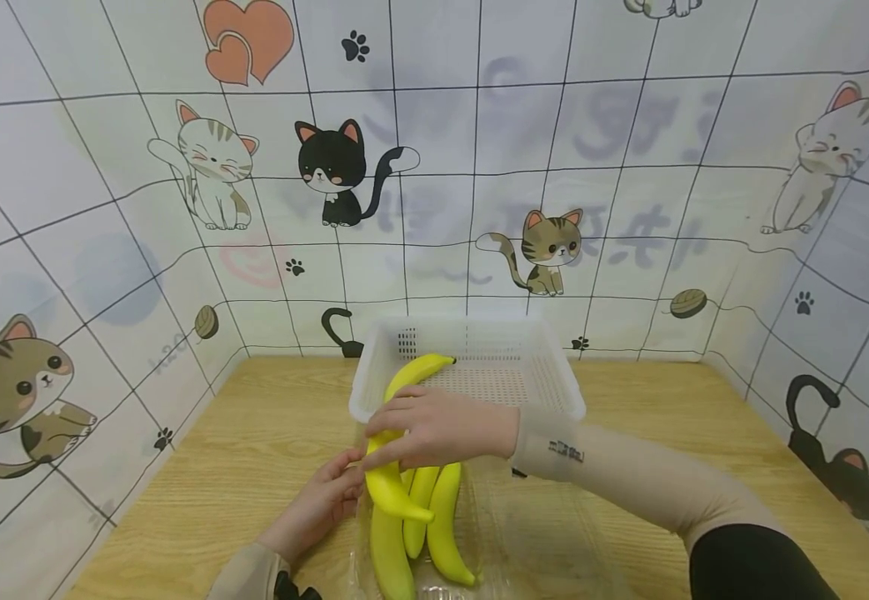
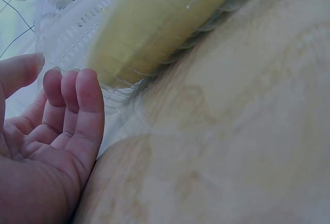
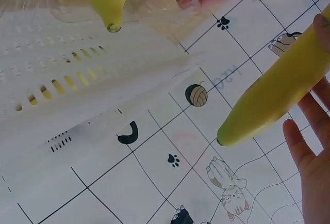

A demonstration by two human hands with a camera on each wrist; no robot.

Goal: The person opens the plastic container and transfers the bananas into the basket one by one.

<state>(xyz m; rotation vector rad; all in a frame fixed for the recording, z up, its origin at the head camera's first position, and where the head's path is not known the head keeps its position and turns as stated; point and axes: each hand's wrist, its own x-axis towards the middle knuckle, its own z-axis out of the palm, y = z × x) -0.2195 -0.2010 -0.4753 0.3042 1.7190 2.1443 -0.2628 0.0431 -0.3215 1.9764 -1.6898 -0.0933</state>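
"What is set out on the bench (image 1: 277, 408)?"

"A white basket (image 1: 571, 392) is placed at twelve o'clock, with a clear tray (image 1: 473, 533) of three bananas (image 1: 421, 517) at six."

"And the hands?"

"The tray's rim seems lightly pinched by the left hand (image 1: 322, 504), fingers bent; a raised banana (image 1: 386, 483) is gripped around its middle by the right hand (image 1: 441, 425), above the tray's far end. The rim is best held steady and the fruit carried without squeezing."

"How is it pointed?"

"Its long axis is laid roughly twelve-to-six, bowed toward nine; its dark tip (image 1: 451, 361) is aimed at one, the other end at five."
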